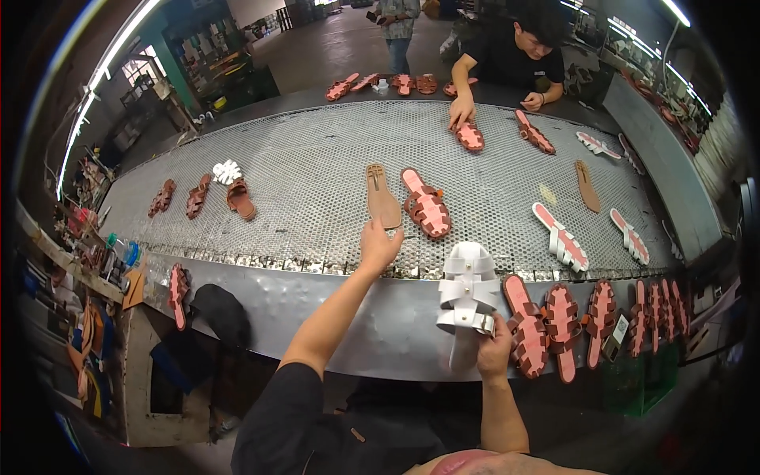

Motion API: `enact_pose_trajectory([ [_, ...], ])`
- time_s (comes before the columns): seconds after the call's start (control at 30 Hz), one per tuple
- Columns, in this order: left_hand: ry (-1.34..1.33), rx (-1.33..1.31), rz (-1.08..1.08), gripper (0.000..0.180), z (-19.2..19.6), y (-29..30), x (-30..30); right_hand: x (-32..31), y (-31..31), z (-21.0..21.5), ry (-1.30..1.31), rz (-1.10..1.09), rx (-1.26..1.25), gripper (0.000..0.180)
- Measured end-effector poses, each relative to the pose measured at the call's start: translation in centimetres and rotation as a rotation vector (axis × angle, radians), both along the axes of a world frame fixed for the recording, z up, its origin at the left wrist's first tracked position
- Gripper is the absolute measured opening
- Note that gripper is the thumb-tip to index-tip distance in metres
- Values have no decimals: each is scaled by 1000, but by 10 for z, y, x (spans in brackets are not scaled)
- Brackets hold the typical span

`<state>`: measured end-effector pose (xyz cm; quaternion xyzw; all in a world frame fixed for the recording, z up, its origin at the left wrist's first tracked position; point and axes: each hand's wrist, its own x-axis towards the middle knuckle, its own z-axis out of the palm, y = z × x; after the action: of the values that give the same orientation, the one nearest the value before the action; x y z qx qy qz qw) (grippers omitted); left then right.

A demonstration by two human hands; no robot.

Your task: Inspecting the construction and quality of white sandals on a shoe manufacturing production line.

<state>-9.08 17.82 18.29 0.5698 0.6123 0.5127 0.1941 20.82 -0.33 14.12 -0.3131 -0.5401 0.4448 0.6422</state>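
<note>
Head view: left hand [378,244] reaches to the tan insole [383,198] on the mesh conveyor [317,182], grip pinching its near end; right hand [494,348] clamps the white sandal [469,294] above the counter [380,317]; best lifted flat, clear of the red-brown sandal [426,204].

Right hand [494,352] covers the heel end of the white strappy sandal [469,297], so its back edge can't be read; left hand [378,245] hides the near tip of the tan insole [383,198]. Sandals in the row at right [657,313] shrink and bend toward the rim, straps too small to tell apart. Shelves at far left [87,261] are a blurred clutter; the standing person at top [398,24] is cut off above the chest.
</note>
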Motion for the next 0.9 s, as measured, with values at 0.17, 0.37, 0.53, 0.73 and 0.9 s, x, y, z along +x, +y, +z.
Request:
enact_pose_trajectory([
  [0.17,554,-212,589,107,-28,43,5,10,-39,-32,-87,-70,-111,21],
  [0.37,537,-134,730,93,-25,71,-17,0,-75,-33,-88,-23,-166,21],
  [0.53,195,70,669,76,-10,32,-67,-3,-111,-30,-41,-73,-90,19],
  [0.73,-819,595,205,62,51,-64,-107,7,-123,-28,-89,-21,-24,17],
  [0.9,-1139,307,-495,57,26,-176,-63,-3,-118,-32,-255,-58,35,27],
])
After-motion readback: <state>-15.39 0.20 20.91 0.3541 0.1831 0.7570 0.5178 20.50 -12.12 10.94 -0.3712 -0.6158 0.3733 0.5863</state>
